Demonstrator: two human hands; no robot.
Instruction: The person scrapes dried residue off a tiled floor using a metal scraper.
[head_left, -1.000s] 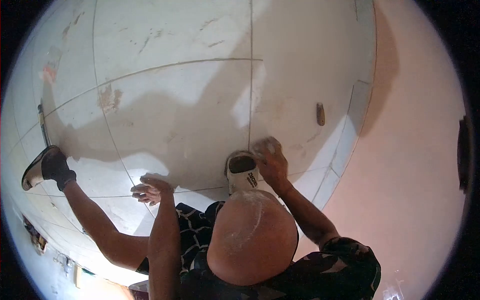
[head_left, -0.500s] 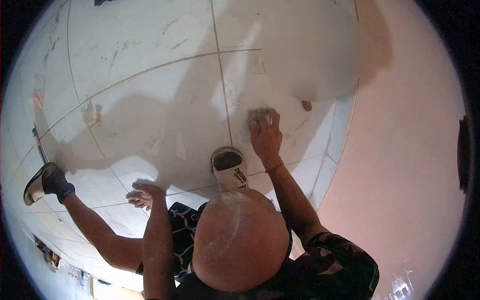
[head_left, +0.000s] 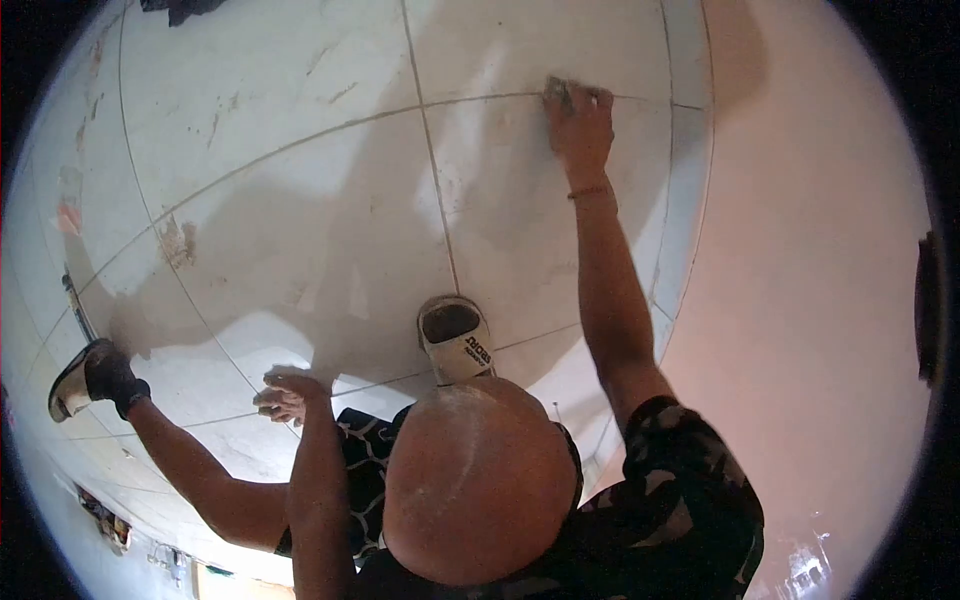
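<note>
With my arm stretched forward, my right hand (head_left: 582,125) presses a small grey scrub pad (head_left: 556,92) on the pale floor tiles (head_left: 330,180). The pad lies under the curled fingertips, right at a grout line, and is mostly hidden. My left hand (head_left: 287,397) hangs low beside my bent knee (head_left: 465,480), fingers loosely apart, dusty and holding nothing. A cream slide sandal (head_left: 455,340) is on the foot in front of that knee.
A pink wall (head_left: 800,280) rises on the right above a tiled skirting (head_left: 683,180). At the left, a thin long-handled tool (head_left: 78,305) lies beside my other sandal (head_left: 75,385). Brown smears mark the tiles, and a dark crumpled thing (head_left: 185,8) shows at the top edge.
My right hand has slid forward and right with the pad, straightening the arm. The blurred patch and small brown thing at upper right are gone. My left hand stays put.
</note>
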